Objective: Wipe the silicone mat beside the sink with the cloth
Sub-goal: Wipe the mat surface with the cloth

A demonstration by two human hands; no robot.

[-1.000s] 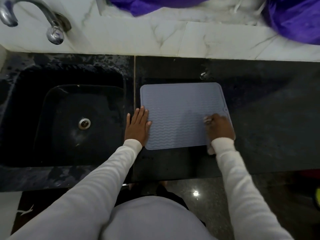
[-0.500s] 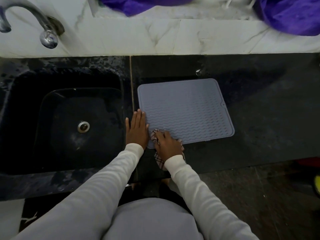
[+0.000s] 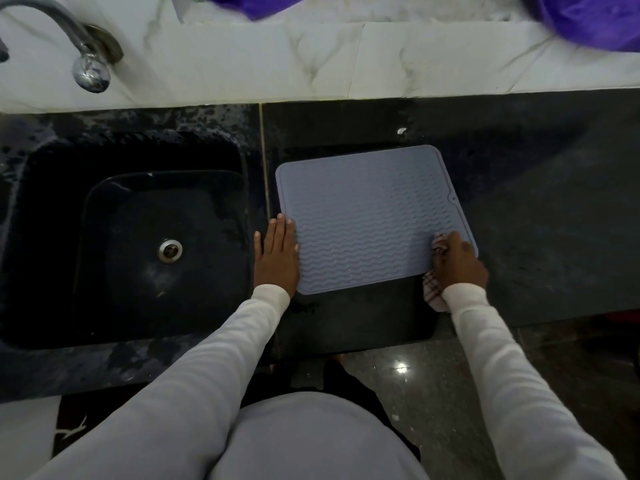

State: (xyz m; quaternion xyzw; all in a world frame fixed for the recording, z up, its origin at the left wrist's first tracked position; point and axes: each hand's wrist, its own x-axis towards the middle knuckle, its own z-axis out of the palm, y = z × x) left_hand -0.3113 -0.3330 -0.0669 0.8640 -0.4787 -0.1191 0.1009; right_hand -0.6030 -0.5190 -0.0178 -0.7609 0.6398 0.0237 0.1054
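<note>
The right hand (image 3: 459,263) grips a checked cloth (image 3: 433,289) on the near right corner of the grey ribbed mat (image 3: 363,216). Across the mat, the left hand (image 3: 276,258) lies flat, fingers straight, on its near left edge. Dark counter (image 3: 554,220) runs on rightward; the sink (image 3: 138,244) lies left of the left hand.

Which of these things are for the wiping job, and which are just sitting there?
For the job:
silicone mat
cloth, held by the right hand
left hand, resting flat at the mat's left edge

Just there:
sink
tap
purple fabric on the white ledge
</note>
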